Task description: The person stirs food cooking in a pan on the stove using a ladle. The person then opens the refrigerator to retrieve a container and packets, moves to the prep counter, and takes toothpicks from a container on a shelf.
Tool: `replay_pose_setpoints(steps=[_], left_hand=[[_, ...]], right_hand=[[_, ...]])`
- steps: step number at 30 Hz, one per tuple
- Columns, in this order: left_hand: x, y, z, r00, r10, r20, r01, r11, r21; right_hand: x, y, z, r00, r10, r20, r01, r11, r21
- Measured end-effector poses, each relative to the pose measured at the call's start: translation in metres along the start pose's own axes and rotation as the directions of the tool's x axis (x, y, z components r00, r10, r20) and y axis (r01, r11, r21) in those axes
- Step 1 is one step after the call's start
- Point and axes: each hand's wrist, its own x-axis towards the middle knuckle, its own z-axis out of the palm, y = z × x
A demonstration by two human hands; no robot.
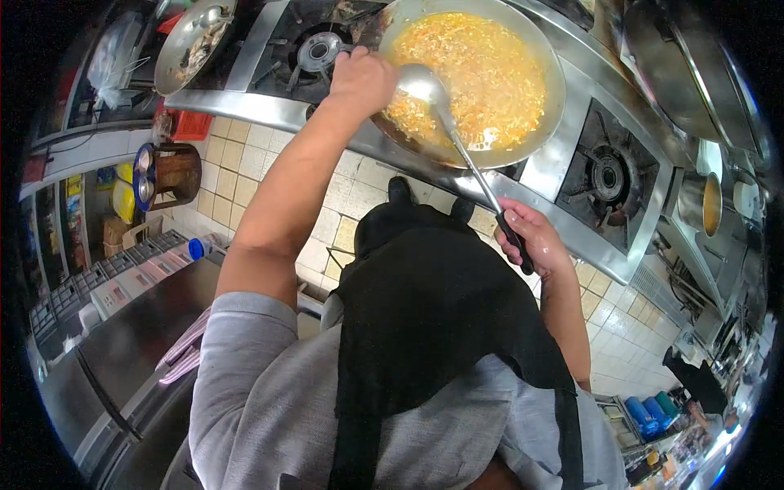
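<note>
Right hand (535, 235) grasps a ladle (447, 117) over soupy food (490, 61) in a wok (556, 86); left hand (363, 82) at its rim, grip hard to tell; burners (608, 175) flank it, a smaller pan (170, 69) farther left

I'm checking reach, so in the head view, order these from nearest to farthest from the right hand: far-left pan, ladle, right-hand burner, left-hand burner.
1. Ladle: held in the right hand.
2. Right-hand burner: right of the big pan.
3. Left-hand burner: left of the big pan.
4. Far-left pan: beyond the left-hand burner.
</note>
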Motion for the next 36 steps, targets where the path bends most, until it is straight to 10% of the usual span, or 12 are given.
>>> replay_pose_setpoints(steps=[3, 7, 16, 23, 29, 36], left_hand=[[-0.003, -0.007, -0.019, 0.996, -0.089, -0.001, 0.085, 0.951, -0.297], [-0.02, -0.047, -0.046, 0.988, -0.109, 0.113, 0.15, 0.431, -0.89], [-0.072, -0.083, -0.057, 0.971, -0.167, 0.173, 0.137, -0.21, -0.968], [-0.085, -0.08, -0.061, 0.991, -0.133, -0.007, -0.04, -0.247, -0.968], [-0.083, -0.033, -0.074, 0.991, -0.12, -0.051, -0.083, -0.278, -0.957], [-0.133, 0.093, -0.123, 0.892, 0.373, -0.255, -0.139, -0.312, -0.94]], right_hand=[[-0.001, -0.002, 0.002, 1.0, -0.011, -0.003, 0.011, 1.0, -0.002], [-0.001, -0.005, 0.005, 0.999, -0.003, -0.036, 0.002, 1.0, -0.013], [-0.002, -0.014, 0.022, 0.992, -0.052, -0.112, 0.035, 0.989, -0.146], [0.008, -0.003, 0.025, 0.906, -0.322, -0.275, 0.136, 0.837, -0.531], [-0.045, 0.026, 0.006, 0.487, -0.559, -0.671, 0.294, 0.828, -0.477], [-0.118, 0.167, -0.051, 0.285, -0.381, -0.88, 0.178, 0.923, -0.342]])
